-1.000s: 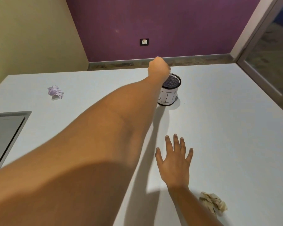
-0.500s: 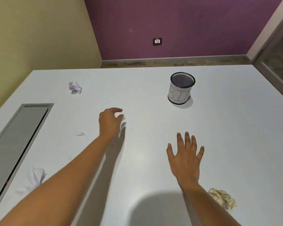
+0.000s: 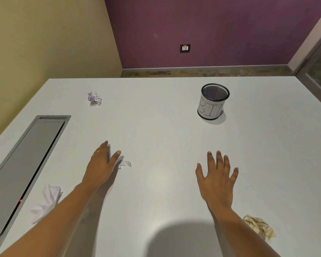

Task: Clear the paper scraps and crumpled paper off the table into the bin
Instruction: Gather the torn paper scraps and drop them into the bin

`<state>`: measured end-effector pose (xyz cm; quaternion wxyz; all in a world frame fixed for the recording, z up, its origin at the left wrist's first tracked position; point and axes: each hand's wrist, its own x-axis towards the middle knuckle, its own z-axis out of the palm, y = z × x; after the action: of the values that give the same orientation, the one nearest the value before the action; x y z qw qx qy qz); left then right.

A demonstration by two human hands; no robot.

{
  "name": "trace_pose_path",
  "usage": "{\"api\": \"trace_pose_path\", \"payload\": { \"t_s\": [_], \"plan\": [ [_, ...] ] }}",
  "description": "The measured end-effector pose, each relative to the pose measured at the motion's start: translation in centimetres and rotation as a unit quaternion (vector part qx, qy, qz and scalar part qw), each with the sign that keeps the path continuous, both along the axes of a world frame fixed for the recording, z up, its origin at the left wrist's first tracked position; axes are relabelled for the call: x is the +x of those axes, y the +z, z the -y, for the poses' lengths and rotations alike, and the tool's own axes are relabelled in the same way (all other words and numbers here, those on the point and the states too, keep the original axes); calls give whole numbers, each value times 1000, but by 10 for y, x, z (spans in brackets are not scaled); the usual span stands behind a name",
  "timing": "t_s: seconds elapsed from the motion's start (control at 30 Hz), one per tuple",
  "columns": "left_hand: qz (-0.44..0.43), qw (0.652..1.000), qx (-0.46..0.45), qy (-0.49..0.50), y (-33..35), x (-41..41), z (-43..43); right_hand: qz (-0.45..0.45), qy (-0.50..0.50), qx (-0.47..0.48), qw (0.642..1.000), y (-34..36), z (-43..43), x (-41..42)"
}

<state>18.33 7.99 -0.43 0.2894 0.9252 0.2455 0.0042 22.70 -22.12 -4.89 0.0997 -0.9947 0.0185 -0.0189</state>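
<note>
Head view is showing the left hand [image 3: 100, 164] lying open and low over the bench [image 3: 165, 141], fingers spread narrow, holding nothing. A small paper scrap [image 3: 125, 163] is lying just beside its thumb, at about 3 o'clock from the hand, and its long axis is running left to right, roughly across the thumb. The left hand is clearly the nearer one; the right hand [image 3: 217, 179] is resting wide open and flat, well apart from the scrap, empty also. The bin [image 3: 212, 102] is standing upright at about 1 o'clock from the scrap, far side of the bench.

Other paper is waiting: a purple crumpled ball [image 3: 94, 98] at 12 o'clock from the left hand, a white crumpled paper [image 3: 48, 200] beside the left forearm, and a beige crumpled paper [image 3: 259, 226] beside the right wrist.

Compared with half a second ago, the left hand is lower and more open, and the scrap that was then against its fingers is now lying free on the bench. The right hand is staying almost in the same place.
</note>
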Motion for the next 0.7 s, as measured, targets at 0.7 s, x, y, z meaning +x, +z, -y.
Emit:
{"api": "trace_pose_path", "payload": {
  "t_s": [0.7],
  "plan": [
    [107, 979, 112, -133, -11, -16, 35, -1, -1, -3, 1000, 1, 0, 0]
  ]
}}
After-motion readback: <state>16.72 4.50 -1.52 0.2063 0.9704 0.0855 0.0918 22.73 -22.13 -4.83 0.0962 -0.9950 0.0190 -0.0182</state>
